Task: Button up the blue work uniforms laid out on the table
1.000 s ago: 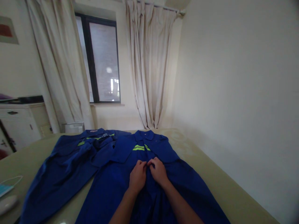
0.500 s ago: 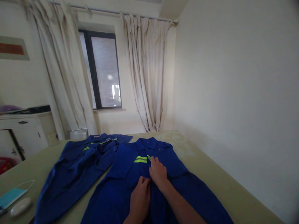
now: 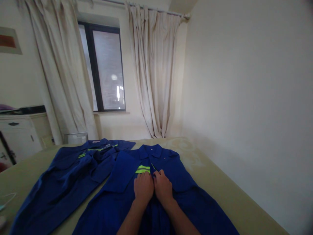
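Observation:
A blue work jacket (image 3: pixel 171 166) with yellow-green reflective stripes lies spread face up on the bed, collar toward the window. My left hand (image 3: pixel 143 187) and my right hand (image 3: pixel 162 187) rest side by side on its chest, just below the stripes, along the front opening. Both hands have their fingers curled and pinched on the jacket's front edges. A second blue jacket (image 3: pixel 66 173) with the same stripes lies crumpled to the left, its sleeve overlapping the first.
The bed's pale green sheet (image 3: pixel 220 182) runs along a bare wall on the right. Cream curtains (image 3: pixel 156 75) frame a dark window (image 3: pixel 105 65) behind. A white cabinet (image 3: pixel 19 130) stands at the left. A face mask's loop (image 3: pixel 7 197) shows at the left edge.
My left hand has moved up the jacket's front to sit level with my right hand, which drew back slightly. The camera view shifted a little to the right.

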`<state>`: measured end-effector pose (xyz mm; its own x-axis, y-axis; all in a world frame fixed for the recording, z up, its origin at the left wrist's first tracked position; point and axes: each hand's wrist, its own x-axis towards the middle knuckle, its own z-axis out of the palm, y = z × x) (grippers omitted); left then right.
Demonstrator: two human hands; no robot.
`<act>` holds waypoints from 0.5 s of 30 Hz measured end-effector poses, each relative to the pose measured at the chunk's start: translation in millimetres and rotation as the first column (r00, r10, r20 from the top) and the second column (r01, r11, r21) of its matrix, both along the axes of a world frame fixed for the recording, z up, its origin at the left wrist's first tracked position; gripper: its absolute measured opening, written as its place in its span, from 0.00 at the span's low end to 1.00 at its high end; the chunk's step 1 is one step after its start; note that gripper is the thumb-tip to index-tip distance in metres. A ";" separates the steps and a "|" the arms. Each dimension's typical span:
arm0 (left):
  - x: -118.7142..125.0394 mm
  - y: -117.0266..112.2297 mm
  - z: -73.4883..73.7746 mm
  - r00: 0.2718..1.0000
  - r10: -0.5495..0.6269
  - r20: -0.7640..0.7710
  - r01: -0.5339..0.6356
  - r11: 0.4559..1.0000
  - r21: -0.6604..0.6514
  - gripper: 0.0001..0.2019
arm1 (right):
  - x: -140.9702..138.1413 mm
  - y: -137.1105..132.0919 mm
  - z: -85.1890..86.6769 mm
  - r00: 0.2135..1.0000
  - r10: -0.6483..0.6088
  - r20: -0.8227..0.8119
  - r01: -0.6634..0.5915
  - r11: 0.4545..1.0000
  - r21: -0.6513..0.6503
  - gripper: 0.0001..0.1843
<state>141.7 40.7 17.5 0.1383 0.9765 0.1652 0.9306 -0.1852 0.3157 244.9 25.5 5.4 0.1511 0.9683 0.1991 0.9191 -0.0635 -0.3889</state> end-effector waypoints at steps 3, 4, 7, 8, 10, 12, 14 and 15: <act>3.9 7.2 -4.7 1.000 0.004 0.010 -0.005 0.999 0.036 0.18 | 2.8 1.9 -3.1 1.000 0.008 -0.001 -0.008 1.000 -0.002 0.12; 3.1 8.7 -6.9 1.000 -0.005 0.022 0.004 0.999 0.039 0.17 | 3.5 2.6 -3.5 1.000 0.010 0.008 -0.010 1.000 -0.005 0.12; -2.0 13.0 -12.7 0.997 -0.027 0.069 0.025 0.999 0.028 0.15 | 4.6 5.0 -3.7 0.998 0.033 0.051 -0.033 0.999 -0.010 0.10; -3.6 14.5 -14.0 0.996 -0.028 0.082 0.027 0.999 0.022 0.14 | 4.7 5.7 -3.6 0.996 0.051 0.070 -0.050 0.999 -0.006 0.11; -5.8 16.8 -15.1 0.995 -0.023 0.099 0.022 1.000 0.011 0.13 | 4.5 6.8 -3.5 0.990 0.088 0.110 -0.088 0.996 -0.001 0.14; -6.2 17.9 -14.8 0.993 -0.014 0.116 0.014 1.000 0.001 0.12 | 3.7 7.2 -2.9 0.984 0.109 0.139 -0.110 0.994 -0.001 0.16; -5.4 18.0 -13.6 0.991 -0.002 0.134 0.003 1.000 -0.007 0.12 | 2.8 7.0 -1.8 0.982 0.107 0.157 -0.108 0.994 -0.001 0.15; -4.9 17.8 -12.7 0.989 0.005 0.145 -0.003 1.000 -0.012 0.12 | 2.5 6.9 -1.1 0.981 0.103 0.163 -0.105 0.994 0.002 0.15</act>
<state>136.8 58.5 4.8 0.1098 0.9791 0.1714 0.8757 -0.1769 0.4493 247.3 32.3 4.3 0.0143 0.9747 0.2232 0.9714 0.0394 -0.2342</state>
